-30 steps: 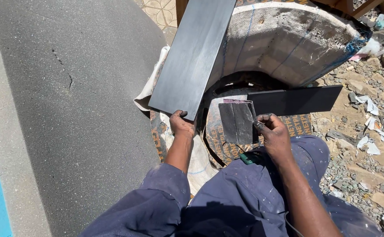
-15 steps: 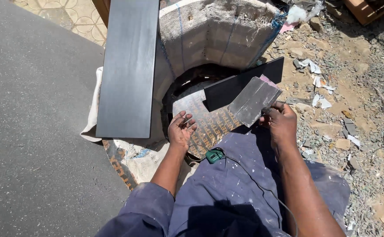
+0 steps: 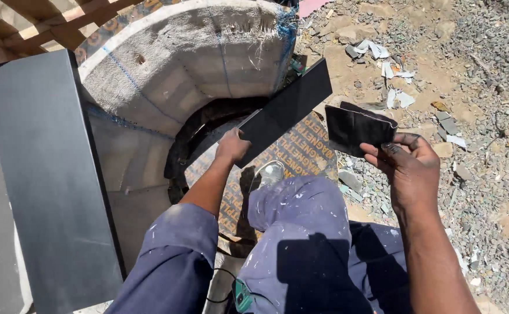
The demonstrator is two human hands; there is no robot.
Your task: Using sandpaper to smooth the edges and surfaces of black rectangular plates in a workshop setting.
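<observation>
Gravel [image 3: 470, 116] around held tile piece [image 3: 356, 128]

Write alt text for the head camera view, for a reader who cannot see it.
A seated person's left hand grips a long black strip, while the right hand holds up a small black offcut. A large dark slab leans at left, with gravel at right.

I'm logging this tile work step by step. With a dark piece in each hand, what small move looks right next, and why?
Probably set the small dark offcut aside on the gravel. The right hand holds it clear of the work, while the left hand grips the long dark strip over the sack-covered support; freeing the right hand would steady that strip.
</observation>
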